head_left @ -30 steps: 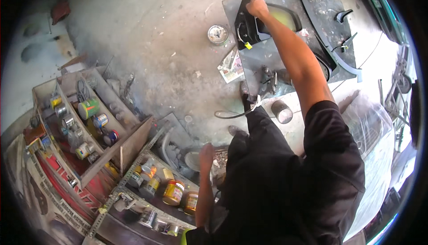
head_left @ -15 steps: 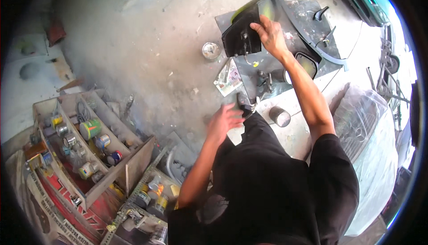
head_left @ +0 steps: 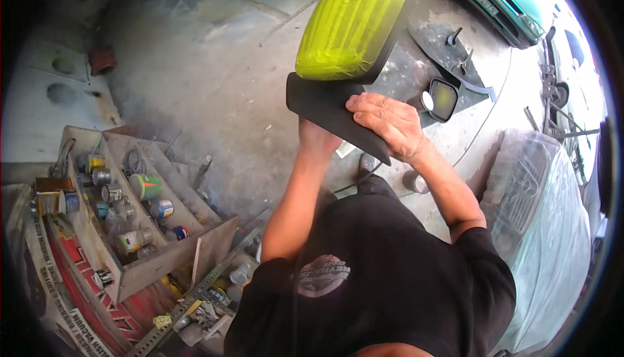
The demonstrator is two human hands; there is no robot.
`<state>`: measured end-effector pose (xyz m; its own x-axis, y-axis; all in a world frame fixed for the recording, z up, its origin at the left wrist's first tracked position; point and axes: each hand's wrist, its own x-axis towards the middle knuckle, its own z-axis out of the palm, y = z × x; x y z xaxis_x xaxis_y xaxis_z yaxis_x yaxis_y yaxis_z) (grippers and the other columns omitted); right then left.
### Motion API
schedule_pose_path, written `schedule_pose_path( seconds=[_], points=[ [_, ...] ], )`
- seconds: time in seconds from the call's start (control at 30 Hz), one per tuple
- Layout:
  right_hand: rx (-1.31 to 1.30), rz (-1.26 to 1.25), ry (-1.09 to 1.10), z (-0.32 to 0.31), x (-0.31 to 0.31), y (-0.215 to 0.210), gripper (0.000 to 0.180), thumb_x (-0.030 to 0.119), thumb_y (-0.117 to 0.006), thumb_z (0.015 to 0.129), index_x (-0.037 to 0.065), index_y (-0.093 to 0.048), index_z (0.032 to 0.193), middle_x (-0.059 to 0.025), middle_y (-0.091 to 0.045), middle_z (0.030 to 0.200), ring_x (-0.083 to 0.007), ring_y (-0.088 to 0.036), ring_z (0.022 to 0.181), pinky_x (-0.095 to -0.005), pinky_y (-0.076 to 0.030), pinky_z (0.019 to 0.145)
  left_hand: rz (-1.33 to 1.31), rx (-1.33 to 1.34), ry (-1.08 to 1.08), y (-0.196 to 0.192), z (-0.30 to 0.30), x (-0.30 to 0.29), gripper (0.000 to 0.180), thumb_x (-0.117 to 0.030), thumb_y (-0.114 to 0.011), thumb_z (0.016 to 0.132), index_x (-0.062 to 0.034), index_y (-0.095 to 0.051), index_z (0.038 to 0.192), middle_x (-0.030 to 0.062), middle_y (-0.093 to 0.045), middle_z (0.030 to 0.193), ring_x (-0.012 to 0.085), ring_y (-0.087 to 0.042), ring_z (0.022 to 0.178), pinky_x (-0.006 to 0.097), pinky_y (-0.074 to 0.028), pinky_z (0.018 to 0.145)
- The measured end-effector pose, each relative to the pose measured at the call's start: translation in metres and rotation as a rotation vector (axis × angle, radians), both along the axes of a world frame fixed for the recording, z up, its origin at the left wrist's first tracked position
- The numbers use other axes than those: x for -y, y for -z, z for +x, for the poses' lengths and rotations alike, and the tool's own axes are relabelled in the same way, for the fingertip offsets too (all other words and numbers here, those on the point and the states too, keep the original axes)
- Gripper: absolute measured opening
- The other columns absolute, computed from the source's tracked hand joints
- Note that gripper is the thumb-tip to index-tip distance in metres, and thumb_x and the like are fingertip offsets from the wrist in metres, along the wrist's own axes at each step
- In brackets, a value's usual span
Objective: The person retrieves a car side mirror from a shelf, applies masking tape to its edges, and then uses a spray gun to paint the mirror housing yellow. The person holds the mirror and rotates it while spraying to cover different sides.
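We look down over a person in a black T-shirt [head_left: 383, 279] who holds a car side mirror [head_left: 354, 38] up in front of them with both bare hands. The mirror's housing is covered in bright yellow-green filler or paint, and a flat black base plate [head_left: 325, 106] runs beneath it.

The right hand [head_left: 389, 125] lies spread over the upper face of the black plate, fingers closed down along its lower edge, gripping it. The left hand [head_left: 316, 141] comes up from beneath the same plate; we see only its wrist and heel pressed against the underside, so it supports the plate, but we cannot tell how its fingers are curled. The yellow housing rises just above and beyond both hands.

Just past the right hand, down on the dusty concrete floor [head_left: 214, 97], a second, smaller side mirror [head_left: 443, 99] lies on a dark sheet [head_left: 416, 64]. Below the right wrist stands a small round tin [head_left: 414, 181]. Well off to the left of the hands, a wooden tray [head_left: 140, 227] with compartments holds many small paint cans [head_left: 146, 186]. To the right of the right forearm, clear plastic sheeting [head_left: 539, 227] covers a bulky shape.
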<state>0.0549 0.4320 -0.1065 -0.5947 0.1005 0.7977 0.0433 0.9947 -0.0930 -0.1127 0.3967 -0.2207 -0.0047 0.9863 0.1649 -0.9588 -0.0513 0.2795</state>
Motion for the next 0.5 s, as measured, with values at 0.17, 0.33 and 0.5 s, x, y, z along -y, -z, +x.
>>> schedule_pose_path(
  seconds=[0.17, 0.33, 0.5],
  points=[
    [0.013, 0.035, 0.025, 0.004, 0.034, -0.010, 0.030, 0.004, -0.065, 0.077, -0.005, -0.062, 0.105, -0.0195, -0.071, 0.105, -0.0374, -0.070, 0.098, -0.0450, -0.060, 0.084, 0.077, -0.114, -0.110, -0.020, -0.008, 0.023, 0.046, -0.038, -0.049, 0.103, -0.0043, -0.055, 0.133, 0.0113, -0.061, 0.131, 0.0289, -0.061, 0.118, 0.044, -0.048, 0.104],
    [0.004, 0.061, 0.053, 0.012, 0.049, -0.020, 0.031, 0.006, -0.067, 0.076, -0.003, -0.063, 0.106, -0.0195, -0.069, 0.107, -0.0366, -0.070, 0.097, -0.0443, -0.060, 0.083, 0.093, -0.044, -0.082, -0.025, 0.002, 0.023, 0.047, -0.039, -0.049, 0.103, -0.0048, -0.055, 0.134, 0.0122, -0.062, 0.130, 0.0300, -0.061, 0.118, 0.044, -0.050, 0.103],
    [0.042, 0.029, 0.102, 0.031, 0.057, -0.023, 0.028, 0.009, -0.067, 0.079, -0.002, -0.066, 0.106, -0.0217, -0.068, 0.115, -0.0366, -0.070, 0.101, -0.0437, -0.058, 0.086, 0.086, -0.164, -0.219, -0.038, 0.015, 0.023, 0.046, -0.039, -0.050, 0.102, -0.0053, -0.056, 0.133, 0.0124, -0.063, 0.129, 0.0311, -0.061, 0.117, 0.045, -0.050, 0.102]
  ],
)
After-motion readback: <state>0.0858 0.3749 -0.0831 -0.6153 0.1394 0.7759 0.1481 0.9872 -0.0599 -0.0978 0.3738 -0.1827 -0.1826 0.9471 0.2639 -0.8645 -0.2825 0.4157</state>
